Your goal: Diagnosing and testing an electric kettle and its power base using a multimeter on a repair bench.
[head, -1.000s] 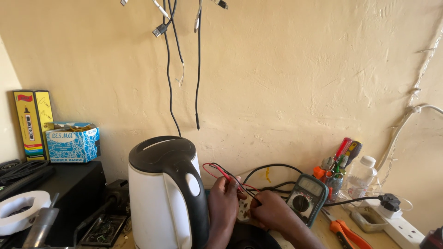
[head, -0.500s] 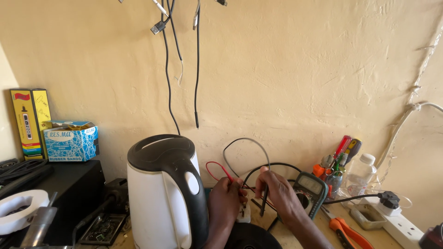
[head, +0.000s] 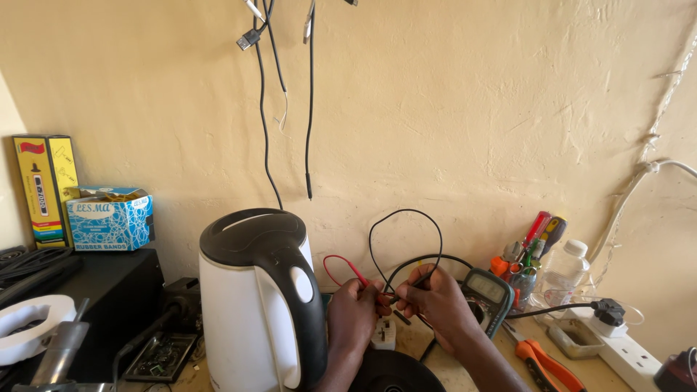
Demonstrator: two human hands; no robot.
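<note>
A white electric kettle (head: 250, 305) with a black lid and handle stands in front of me, left of my hands. My left hand (head: 353, 312) pinches the red test probe (head: 356, 274), whose red lead loops to the left. My right hand (head: 435, 301) grips the black test probe (head: 417, 279), its black lead (head: 404, 221) arcing up above the hands. Both probe tips meet over a white mains plug (head: 383, 332) on the bench. A dark multimeter (head: 488, 294) lies just right of my right hand. The kettle's round black base (head: 396, 372) sits below the hands.
Black cables (head: 265, 109) hang down the yellow wall. A blue box (head: 110, 218) and yellow box (head: 45, 189) stand on a black case at left. A jar of screwdrivers (head: 526, 254), clear bottle (head: 563, 272), orange pliers (head: 544, 363) and white power strip (head: 628, 348) fill the right.
Both hands have lifted from down by the plug. The black lead now loops higher above them, and the two probes are held close together.
</note>
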